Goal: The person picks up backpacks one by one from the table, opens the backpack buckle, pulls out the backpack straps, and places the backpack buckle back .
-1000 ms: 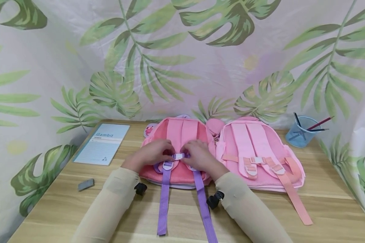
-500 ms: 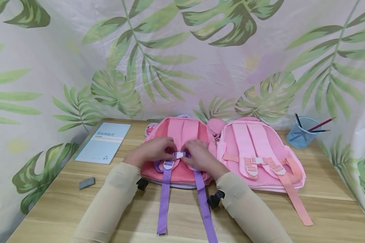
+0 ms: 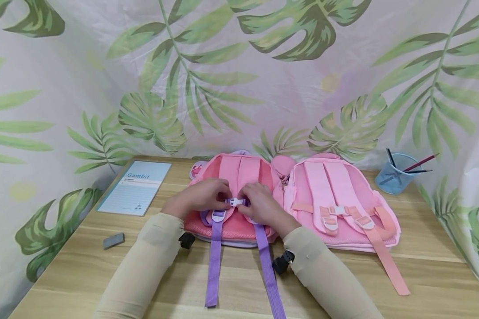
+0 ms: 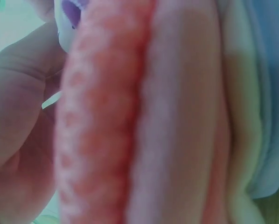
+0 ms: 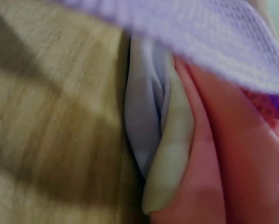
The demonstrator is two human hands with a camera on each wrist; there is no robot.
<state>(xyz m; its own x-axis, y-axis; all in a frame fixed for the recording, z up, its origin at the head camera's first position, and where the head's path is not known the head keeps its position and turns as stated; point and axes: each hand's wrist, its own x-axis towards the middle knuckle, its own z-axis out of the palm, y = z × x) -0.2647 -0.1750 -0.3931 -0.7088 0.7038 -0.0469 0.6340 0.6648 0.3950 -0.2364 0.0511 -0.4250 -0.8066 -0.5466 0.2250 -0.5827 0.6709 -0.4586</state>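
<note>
Head view: left fingers (image 3: 222,188) and right fingers (image 3: 247,191) pinched on white buckle (image 3: 236,202), pink backpack (image 3: 236,177) beneath, paler backpack (image 3: 343,195) alongside.

Both hands (image 3: 201,196) (image 3: 262,204) nearly meet with fingers (image 3: 222,188) bent, forearms (image 3: 145,261) slanting inward.

Coral-pink backpack (image 3: 231,232) lies back panel up, top at the desk's (image 3: 239,283) far edge, between its left and right edges. Mesh on the panel's lower part, lavender fabric underneath. White buckle (image 3: 236,202) on short purple webbing bridges the two padded shoulder straps (image 3: 229,168) (can't tell if fully latched). Two purple strap tails (image 3: 214,261) run toward the near edge, one leaving frame.
</note>
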